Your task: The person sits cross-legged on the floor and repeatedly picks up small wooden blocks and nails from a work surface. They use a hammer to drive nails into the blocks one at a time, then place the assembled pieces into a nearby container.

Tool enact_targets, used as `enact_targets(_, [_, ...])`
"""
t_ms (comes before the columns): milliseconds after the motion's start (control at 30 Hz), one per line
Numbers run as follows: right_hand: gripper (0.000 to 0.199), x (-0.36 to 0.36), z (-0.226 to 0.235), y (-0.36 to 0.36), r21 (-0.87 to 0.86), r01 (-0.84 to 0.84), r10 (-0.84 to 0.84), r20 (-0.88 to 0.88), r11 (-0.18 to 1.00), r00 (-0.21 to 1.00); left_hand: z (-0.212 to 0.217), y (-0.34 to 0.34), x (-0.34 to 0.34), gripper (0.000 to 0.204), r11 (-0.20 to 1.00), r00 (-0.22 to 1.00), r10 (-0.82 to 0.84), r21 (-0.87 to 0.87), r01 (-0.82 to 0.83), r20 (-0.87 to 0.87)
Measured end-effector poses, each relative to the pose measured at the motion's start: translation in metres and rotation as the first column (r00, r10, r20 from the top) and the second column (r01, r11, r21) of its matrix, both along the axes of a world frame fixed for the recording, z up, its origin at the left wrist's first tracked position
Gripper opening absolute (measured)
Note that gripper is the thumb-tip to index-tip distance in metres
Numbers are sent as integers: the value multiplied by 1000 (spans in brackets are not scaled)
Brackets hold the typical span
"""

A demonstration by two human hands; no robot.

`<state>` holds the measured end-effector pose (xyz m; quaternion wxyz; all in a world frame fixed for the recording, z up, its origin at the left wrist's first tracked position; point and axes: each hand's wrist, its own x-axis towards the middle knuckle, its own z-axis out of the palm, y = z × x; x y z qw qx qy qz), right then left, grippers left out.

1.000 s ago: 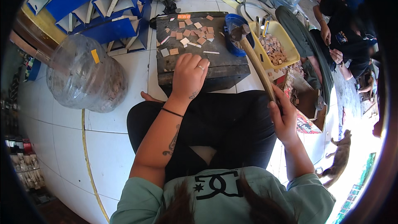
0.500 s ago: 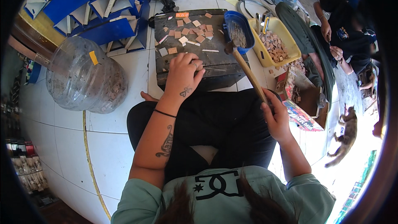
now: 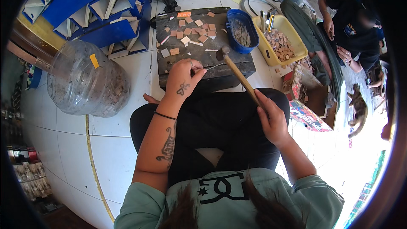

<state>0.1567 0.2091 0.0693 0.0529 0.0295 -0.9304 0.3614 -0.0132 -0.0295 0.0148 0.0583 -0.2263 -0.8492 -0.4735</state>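
My left hand (image 3: 185,74) is closed in a pinch at the near edge of a dark, worn box-like block (image 3: 220,75). A thin wire-like rod (image 3: 215,65) sticks out from its fingers to the right; the gripped end is hidden. My right hand (image 3: 272,118) is wrapped round the wooden handle of a hammer (image 3: 241,76), whose head hovers close to the rod's free end. Small square brown tiles (image 3: 199,30) lie scattered on the block with a few pale strips. A blue tub (image 3: 256,44) full of thin rods stands at its right end.
A yellow basin (image 3: 271,59) of small tiles and upright tools stands right of the tub, by an open printed carton (image 3: 311,118). Left are a large clear plastic bottle (image 3: 89,78) and blue racks (image 3: 89,0). A co-worker's hands (image 3: 344,54) and a cat (image 3: 359,108) are right.
The hammer head has swung left and down, nearer the thin rod. My left hand has shifted slightly left, and the rod now slants upward. The cat has moved up in view.
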Motion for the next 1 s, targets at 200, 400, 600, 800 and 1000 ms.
enact_targets(200, [45, 0, -1, -2, 18, -4, 4, -43, 1000, 999, 6, 1, 2, 15, 1000, 999, 17, -13, -17, 29])
enact_targets(400, [45, 1, -5, -4, -4, 9, -9, 18, 1000, 1000, 4, 0, 1, 14, 1000, 999, 4, 4, -5, 33])
enact_targets(600, [45, 4, -9, 2, -21, 85, -84, 35, 996, 996, 3, 0, 0, 15, 1000, 1000, -6, 12, 5, 28])
enact_targets(800, [46, 3, -10, 5, -72, 64, -68, -54, 995, 996, 5, -5, 2, 22, 997, 997, -35, 72, 30, 74])
enact_targets(1000, [45, 5, -8, 9, -133, 145, -140, 48, 980, 989, -7, 13, -2, 18, 894, 999, -28, 447, 32, -14])
